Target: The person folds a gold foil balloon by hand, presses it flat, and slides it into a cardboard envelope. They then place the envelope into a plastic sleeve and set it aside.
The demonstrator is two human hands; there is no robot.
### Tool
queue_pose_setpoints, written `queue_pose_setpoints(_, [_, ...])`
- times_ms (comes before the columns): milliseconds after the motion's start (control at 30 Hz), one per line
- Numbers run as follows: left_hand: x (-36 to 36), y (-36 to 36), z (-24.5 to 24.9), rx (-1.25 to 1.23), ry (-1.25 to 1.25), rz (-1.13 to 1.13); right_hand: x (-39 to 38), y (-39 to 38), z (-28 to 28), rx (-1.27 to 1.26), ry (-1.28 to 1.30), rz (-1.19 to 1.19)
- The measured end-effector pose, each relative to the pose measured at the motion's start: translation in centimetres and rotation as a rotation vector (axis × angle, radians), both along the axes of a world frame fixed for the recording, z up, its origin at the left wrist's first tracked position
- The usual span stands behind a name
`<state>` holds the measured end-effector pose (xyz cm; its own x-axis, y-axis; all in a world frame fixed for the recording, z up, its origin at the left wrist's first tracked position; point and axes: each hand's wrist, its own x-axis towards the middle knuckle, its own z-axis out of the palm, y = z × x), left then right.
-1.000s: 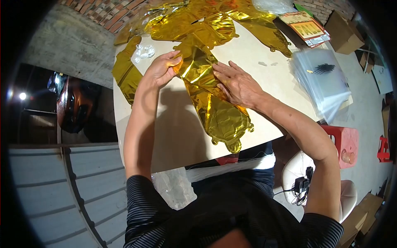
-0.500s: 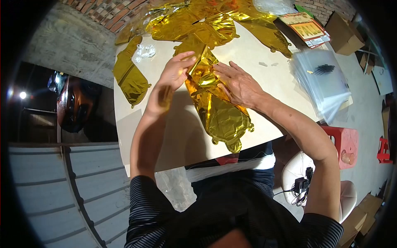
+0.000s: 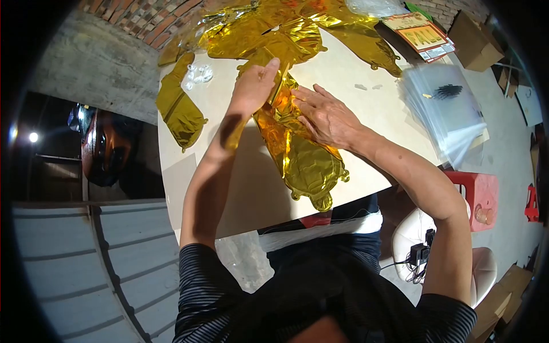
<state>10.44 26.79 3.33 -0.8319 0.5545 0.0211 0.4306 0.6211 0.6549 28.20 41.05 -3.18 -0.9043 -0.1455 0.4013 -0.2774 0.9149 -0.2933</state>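
Hands meet over a gold foil balloon (image 3: pixel 306 166) that lies flat in the middle of the frame, on a pale surface (image 3: pixel 343 74), its scalloped lower end pointing toward the near edge. The left hand (image 3: pixel 254 88) sits on the folded upper end of the balloon with its back to the camera; the fingers hide the foil beneath them, so I cannot tell whether its grip is clenched on the fold or only pressing it. The right hand (image 3: pixel 323 114) lies just beside it, palm down and fingers spread, grip released, flattening the foil's right edge.

At the top of the frame a heap of gold balloons (image 3: pixel 257 28) covers the far end of the surface (the balloon's upper end runs up against it). A single gold balloon (image 3: pixel 180 111) lies at the left edge, with small clear plastic bits (image 3: pixel 199 73) just above it. A stack of clear bags (image 3: pixel 446 108) fills the right side, printed cards (image 3: pixel 423 34) above it. A red stool (image 3: pixel 477 197) stands at lower right.
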Motion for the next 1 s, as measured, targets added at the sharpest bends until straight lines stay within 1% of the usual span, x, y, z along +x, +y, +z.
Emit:
queue_pose_setpoints(33, [0.3, 0.0, 0.5, 0.012, -0.066, -0.005, 0.0, 0.0, -0.1, -0.003, -0.001, 0.003])
queue_pose_setpoints(67, [0.8, -0.1, 0.9, 0.011, -0.065, -0.006, 0.0, 0.1, -0.2, -0.004, 0.000, 0.003])
queue_pose_setpoints(133, [2.0, -0.8, 1.6, 0.039, -0.152, -0.085, 0.0, 0.1, -0.3, 0.021, 0.005, 0.001])
queue_pose_setpoints(233, [0.0, -1.2, 0.4, 0.111, -0.219, -0.130, -0.1, 0.1, -0.4, 0.018, -0.006, 0.005])
queue_pose_setpoints(267, [-0.1, -1.3, 0.1, 0.111, -0.219, -0.131, -0.1, 0.1, -0.4, 0.018, -0.006, 0.005])
queue_pose_setpoints(333, [-0.4, -1.5, -0.4, 0.225, -0.320, -0.120, 0.0, 0.1, -0.2, 0.018, -0.022, 0.003])
queue_pose_setpoints(367, [-0.5, -1.6, -0.7, 0.225, -0.320, -0.119, 0.0, 0.1, -0.1, 0.018, -0.023, 0.004])
queue_pose_setpoints(433, [-0.8, -1.8, -1.0, 0.326, -0.361, -0.130, 0.0, 0.0, 0.0, 0.005, -0.010, 0.001])
queue_pose_setpoints(533, [-0.7, -2.0, -1.1, 0.363, -0.399, -0.081, 0.0, 0.0, 0.0, -0.006, -0.008, 0.000])
queue_pose_setpoints(667, [-0.7, -2.1, -1.3, 0.315, -0.327, -0.047, 0.1, -0.1, 0.3, 0.007, -0.006, 0.000])
queue_pose_setpoints(767, [-1.1, -2.1, -1.6, 0.315, -0.364, -0.078, 0.3, -0.1, 0.5, -0.001, -0.020, 0.005])
queue_pose_setpoints(833, [-1.3, -2.1, -1.8, 0.363, -0.448, -0.070, 0.2, -0.1, 0.5, -0.032, 0.011, -0.001])
queue_pose_setpoints(933, [-1.5, -2.2, -1.8, 0.294, -0.392, -0.097, 0.3, -0.1, 0.4, -0.013, 0.015, -0.001])
queue_pose_setpoints(1000, [-1.2, -2.0, -1.8, 0.327, -0.424, -0.084, 0.2, -0.1, 0.3, -0.013, 0.018, -0.002])
